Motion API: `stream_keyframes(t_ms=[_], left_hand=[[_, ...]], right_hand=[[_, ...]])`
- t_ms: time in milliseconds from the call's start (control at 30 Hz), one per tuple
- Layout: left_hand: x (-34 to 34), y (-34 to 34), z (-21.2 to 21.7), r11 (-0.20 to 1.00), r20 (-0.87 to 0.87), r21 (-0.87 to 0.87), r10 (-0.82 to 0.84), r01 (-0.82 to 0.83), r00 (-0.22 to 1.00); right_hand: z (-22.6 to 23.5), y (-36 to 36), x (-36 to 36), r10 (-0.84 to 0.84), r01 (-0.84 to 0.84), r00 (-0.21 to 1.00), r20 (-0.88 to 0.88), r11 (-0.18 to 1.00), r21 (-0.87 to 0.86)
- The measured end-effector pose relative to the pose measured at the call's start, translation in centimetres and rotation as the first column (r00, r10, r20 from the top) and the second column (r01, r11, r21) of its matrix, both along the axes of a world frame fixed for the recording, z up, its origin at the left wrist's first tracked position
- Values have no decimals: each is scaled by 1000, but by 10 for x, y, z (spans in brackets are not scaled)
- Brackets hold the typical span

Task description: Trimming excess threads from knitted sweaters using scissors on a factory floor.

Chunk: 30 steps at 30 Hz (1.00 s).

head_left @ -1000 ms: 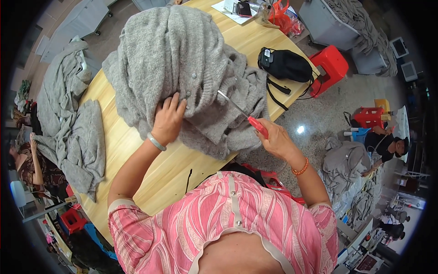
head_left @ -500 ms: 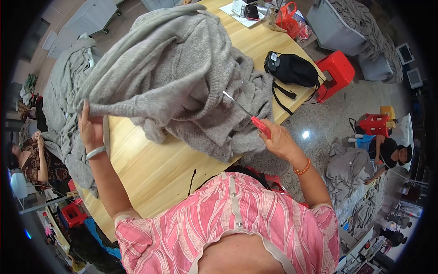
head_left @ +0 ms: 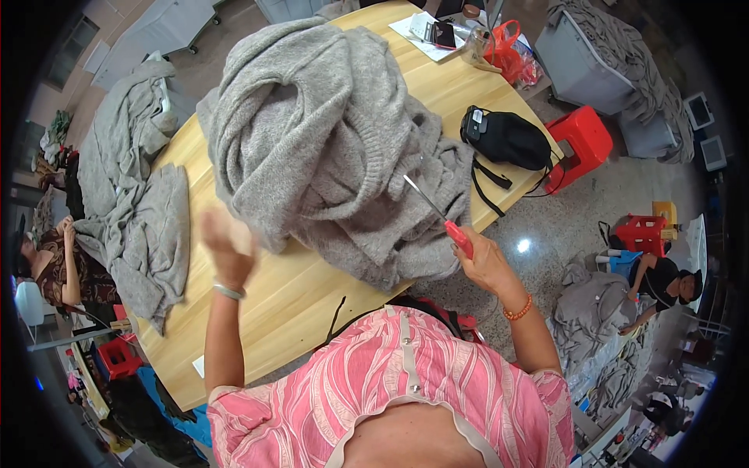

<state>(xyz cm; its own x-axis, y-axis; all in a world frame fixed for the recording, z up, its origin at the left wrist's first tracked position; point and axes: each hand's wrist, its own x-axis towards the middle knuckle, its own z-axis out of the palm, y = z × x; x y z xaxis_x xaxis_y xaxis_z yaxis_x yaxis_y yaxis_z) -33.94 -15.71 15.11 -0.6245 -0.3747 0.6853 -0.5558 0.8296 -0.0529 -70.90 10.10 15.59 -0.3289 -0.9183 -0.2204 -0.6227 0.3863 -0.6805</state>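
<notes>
Grey knitwear (head_left: 312, 156) sits heaped on the pale wood tabletop (head_left: 277, 312), taking up the upper middle of the frame in the head view. From where I stand, the right hand (head_left: 489, 264), right of centre, is wrapped round the red handle of a thin metal tool (head_left: 459, 236), its shaft slanting up and left over the heap's right side; whether the tip touches, I can't make out. The left hand (head_left: 228, 248), left of centre, is a blur just beside the heap's lower left edge, so I cannot tell how widely it is spread.
</notes>
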Motion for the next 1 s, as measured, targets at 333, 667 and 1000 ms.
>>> stream_keyframes(t_ms=[333, 667, 1000], left_hand=[[-85, -56, 67, 939, 290, 313, -235, 140, 928], [-51, -129, 176, 916, -727, 129, -174, 380, 664], [-48, -85, 37, 782, 170, 578, 165, -234, 972]], right_hand=[[9, -3, 3, 6, -6, 1000, 5, 1000, -5], [-11, -2, -5, -9, 11, 999, 39, 998, -66], [-14, -22, -6, 113, -113, 993, 19, 994, -8]])
